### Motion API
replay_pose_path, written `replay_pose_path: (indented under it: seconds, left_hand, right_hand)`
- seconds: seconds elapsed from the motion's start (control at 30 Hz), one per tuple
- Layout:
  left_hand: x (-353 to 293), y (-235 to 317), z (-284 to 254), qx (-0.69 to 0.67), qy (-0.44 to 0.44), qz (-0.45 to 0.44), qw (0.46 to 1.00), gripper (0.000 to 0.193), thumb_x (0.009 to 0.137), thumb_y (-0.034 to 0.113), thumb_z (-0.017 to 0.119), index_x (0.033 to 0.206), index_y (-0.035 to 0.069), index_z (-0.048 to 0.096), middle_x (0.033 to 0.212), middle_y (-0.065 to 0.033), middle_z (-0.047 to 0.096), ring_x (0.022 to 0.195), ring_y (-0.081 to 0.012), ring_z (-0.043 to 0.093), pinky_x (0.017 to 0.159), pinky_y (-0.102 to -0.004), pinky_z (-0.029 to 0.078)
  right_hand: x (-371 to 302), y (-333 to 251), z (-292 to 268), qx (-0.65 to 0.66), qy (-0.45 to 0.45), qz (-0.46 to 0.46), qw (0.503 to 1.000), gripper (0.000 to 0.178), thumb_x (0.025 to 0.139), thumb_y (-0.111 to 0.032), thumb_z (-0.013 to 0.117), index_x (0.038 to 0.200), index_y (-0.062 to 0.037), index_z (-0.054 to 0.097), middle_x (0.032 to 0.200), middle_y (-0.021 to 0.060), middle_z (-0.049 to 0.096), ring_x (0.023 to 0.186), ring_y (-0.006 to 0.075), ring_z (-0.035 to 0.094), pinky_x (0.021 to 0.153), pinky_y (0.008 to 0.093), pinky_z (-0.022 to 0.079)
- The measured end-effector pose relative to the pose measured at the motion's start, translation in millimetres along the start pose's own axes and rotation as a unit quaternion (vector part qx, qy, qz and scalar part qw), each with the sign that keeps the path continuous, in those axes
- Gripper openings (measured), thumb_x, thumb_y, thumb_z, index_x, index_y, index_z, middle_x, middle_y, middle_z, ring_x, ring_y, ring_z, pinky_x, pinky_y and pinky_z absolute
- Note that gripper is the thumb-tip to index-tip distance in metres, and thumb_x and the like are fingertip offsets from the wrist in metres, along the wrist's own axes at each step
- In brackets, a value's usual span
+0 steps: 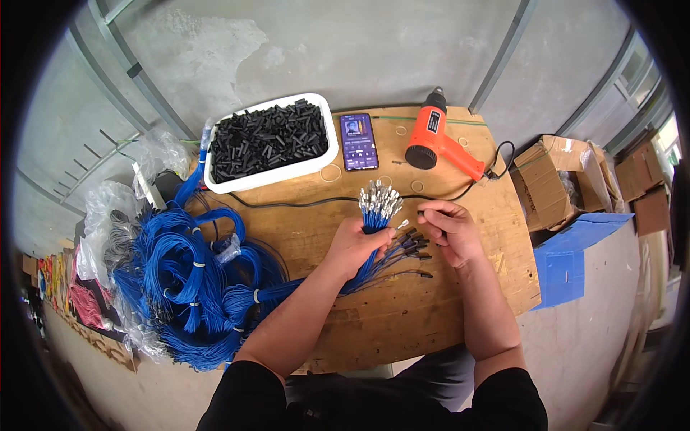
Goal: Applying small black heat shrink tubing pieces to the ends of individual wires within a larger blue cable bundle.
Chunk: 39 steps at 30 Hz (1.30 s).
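My left hand point(350, 248) is closed round a bundle of blue wires point(371, 221), whose bare silvery terminals point(381, 199) fan out above the fist. One terminal point(403, 223) sticks out sideways from the thumb toward my right hand point(457, 233). Between the right thumb and forefinger is a small black sleeve point(422, 213), a little apart from that terminal. Below the hands lie wire ends fitted with black sleeves point(413, 246). From the left fist the bundle runs back to a large heap of tied blue wire coils point(183, 262) on the left.
Behind the hands stand a white tub point(330, 133) of loose black sleeves point(269, 140), a phone point(359, 142) and an orange heat gun point(433, 140). A black cord point(309, 204) crosses the wooden table point(402, 327). Cardboard boxes point(543, 183) and a blue panel point(564, 269) sit to the right.
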<state>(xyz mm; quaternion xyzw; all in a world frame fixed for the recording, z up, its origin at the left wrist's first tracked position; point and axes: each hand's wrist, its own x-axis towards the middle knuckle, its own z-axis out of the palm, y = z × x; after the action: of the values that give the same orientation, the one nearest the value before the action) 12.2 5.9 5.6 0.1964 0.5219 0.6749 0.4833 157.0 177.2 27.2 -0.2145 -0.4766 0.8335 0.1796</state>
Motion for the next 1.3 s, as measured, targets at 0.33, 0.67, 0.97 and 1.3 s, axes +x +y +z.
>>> replay_pose_path:
  seconds: [0.33, 0.67, 0.97, 1.3]
  left_hand:
    - [2.2, -0.4, -2.2, -0.019, -0.010, 0.012, 1.000, 0.011, 0.089, 0.007, 0.070, 0.089, 0.000, 0.063, 0.072, -0.0050, 0.061, 0.060, -0.0110, 0.056, 0.053, -0.0271, 0.045]
    - [0.9, -1.0, -1.5, 0.015, -0.013, 0.017, 1.000, 0.010, 0.088, 0.007, 0.070, 0.091, -0.001, 0.065, 0.072, -0.0033, 0.061, 0.059, -0.0095, 0.056, 0.053, -0.0257, 0.045]
    - [1.3, -0.9, -3.9, 0.048, -0.035, 0.019, 0.998, 0.011, 0.089, 0.008, 0.069, 0.091, -0.001, 0.065, 0.074, -0.0034, 0.061, 0.061, -0.0101, 0.056, 0.055, -0.0262, 0.045]
    - [0.8, 1.1, -5.4, 0.052, -0.056, 0.002, 0.997, 0.011, 0.089, 0.008, 0.069, 0.092, -0.001, 0.065, 0.076, -0.0047, 0.061, 0.063, -0.0112, 0.056, 0.056, -0.0271, 0.045]
  right_hand:
    - [-0.4, 6.9, 6.0, -0.093, -0.001, -0.022, 0.995, 0.013, 0.090, 0.000, 0.068, 0.103, -0.0016, 0.067, 0.087, 0.0057, 0.071, 0.057, 0.0022, 0.047, 0.049, 0.0178, 0.033]
    - [0.1, 11.3, 6.3, -0.074, 0.015, -0.016, 0.997, 0.015, 0.090, -0.002, 0.070, 0.105, 0.0015, 0.069, 0.085, 0.0064, 0.072, 0.055, 0.0020, 0.045, 0.048, 0.0181, 0.032]
    - [0.6, 12.7, 4.7, -0.086, 0.017, -0.030, 0.996, 0.014, 0.090, -0.001, 0.070, 0.104, 0.0010, 0.071, 0.084, 0.0049, 0.072, 0.055, 0.0016, 0.044, 0.048, 0.0184, 0.032]
    - [-2.3, 9.9, 5.0, -0.090, -0.001, -0.041, 0.995, 0.010, 0.089, 0.002, 0.069, 0.098, -0.0008, 0.073, 0.079, 0.0006, 0.068, 0.056, 0.0020, 0.045, 0.049, 0.0185, 0.033]
